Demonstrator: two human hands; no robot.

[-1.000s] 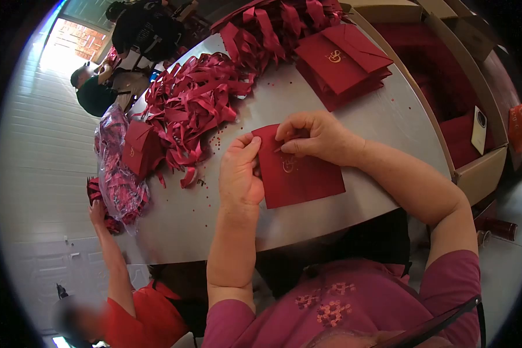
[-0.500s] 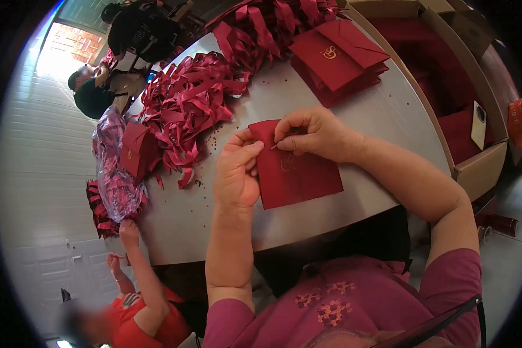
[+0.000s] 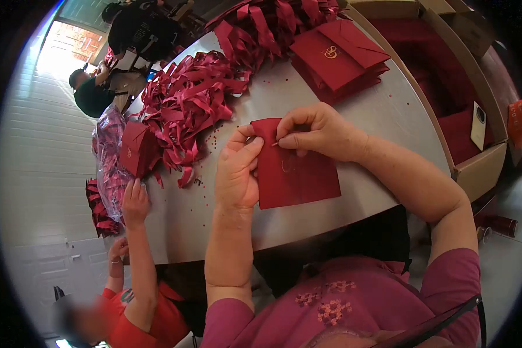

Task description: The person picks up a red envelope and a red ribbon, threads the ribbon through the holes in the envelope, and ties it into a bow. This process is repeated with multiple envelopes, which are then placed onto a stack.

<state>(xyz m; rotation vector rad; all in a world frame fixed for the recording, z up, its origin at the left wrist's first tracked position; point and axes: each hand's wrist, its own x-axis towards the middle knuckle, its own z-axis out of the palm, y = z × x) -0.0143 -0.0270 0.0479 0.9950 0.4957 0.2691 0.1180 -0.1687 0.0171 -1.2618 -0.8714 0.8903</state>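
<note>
So the red bag (image 3: 303, 181) is right in front of the wearer, over the near part of the tabletop (image 3: 178, 236), gold print facing up. I can't tell if its underside is touching the metal. The left hand (image 3: 236, 174) has a closed grip on the upper left corner, thumb on the front face and fingers tucked around the edge and behind. My guess is that's the anchor, so the bag doesn't slide or twist while the other side does the fiddly stuff.

The right hand (image 3: 322, 134) is pinched shut just above the print, with what looks like a thin pale bit (image 3: 274, 143) between thumb and index finger. Too small to say what it is. Holding that close to the anchored corner probably keeps the bag from flexing much.

Pose-wise, the left forearm comes almost straight up from the body, palm turned inward. The right forearm slants in from the side, elbow out wide, back of the hand up, fingers curled.

The ribbons (image 3: 185, 95) are heaped beyond the left hand and the bag stack (image 3: 339, 61) sits beyond the right, likely so both are near without crowding the hands. A co-worker's hand (image 3: 136, 203) is over by the plastic wrap (image 3: 111, 153), well apart from the wearer's.
</note>
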